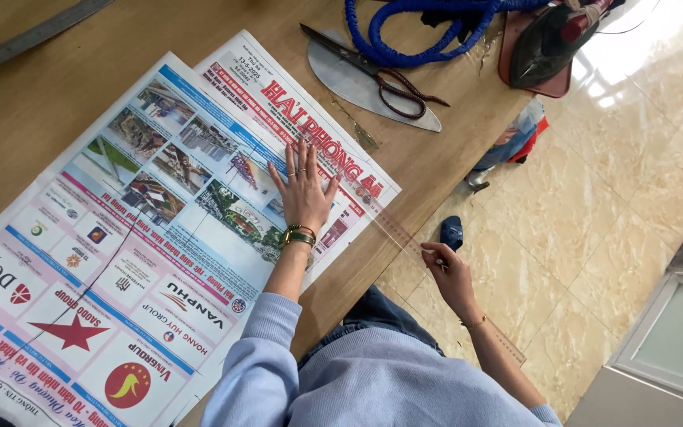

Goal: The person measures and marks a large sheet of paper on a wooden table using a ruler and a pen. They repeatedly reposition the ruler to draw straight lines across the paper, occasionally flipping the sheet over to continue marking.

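My left hand (pixel 303 190) lies flat, fingers spread, on an opened newspaper (pixel 120 261) spread over the wooden table (pixel 33 95). It wears rings and a wristwatch with a bracelet. My right hand (pixel 446 269) is off the table's edge, over the floor, pinching a long clear plastic ruler (pixel 393 229). The ruler runs diagonally from the newspaper's right edge past the table edge and down beside my right forearm. Faint pencil lines cross the newspaper.
Large scissors (pixel 373 71) rest on a grey curved template (pixel 341 79) at the table's far side. A coiled blue cord (pixel 413 32) leads to a dark iron (pixel 547 43) on a red pad. A metal strip (pixel 33 35) lies far left. Beige tiled floor (pixel 594 221) is at right.
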